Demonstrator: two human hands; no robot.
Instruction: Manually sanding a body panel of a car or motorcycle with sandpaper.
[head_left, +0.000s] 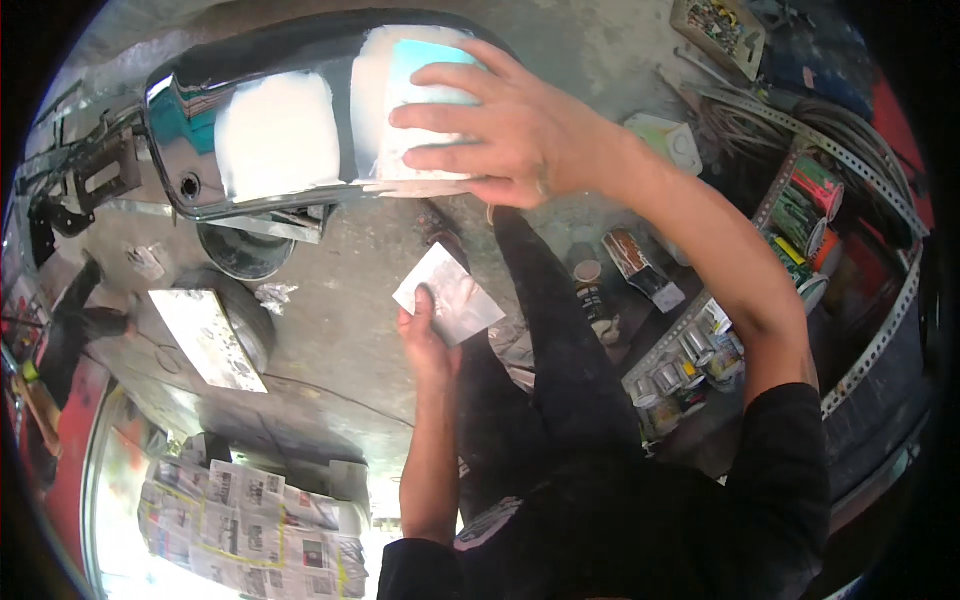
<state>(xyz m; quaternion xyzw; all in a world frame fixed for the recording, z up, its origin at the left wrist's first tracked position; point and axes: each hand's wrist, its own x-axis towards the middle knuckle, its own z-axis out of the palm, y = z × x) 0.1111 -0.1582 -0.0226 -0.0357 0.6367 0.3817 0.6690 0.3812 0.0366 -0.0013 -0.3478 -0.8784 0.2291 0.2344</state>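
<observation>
Right hand [510, 135], fingers spread, pressed flat on white patch [395, 110] of tank [270, 60]. Below tank, left hand [425, 340] pinches metal card [450, 295] w/ thumb.

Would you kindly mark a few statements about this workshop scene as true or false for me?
1. The right hand lies flat on the white-patched area of the glossy black metal body panel. True.
2. The left hand holds a red spray can. False: it holds a small grey rectangular sheet.
3. Newspaper sheets lie spread at the lower left. True.
4. The small paint tins stand to the person's left. False: they stand to the right, on a perforated metal rack.
5. Both hands rest on the panel. False: only the right one does.
</observation>
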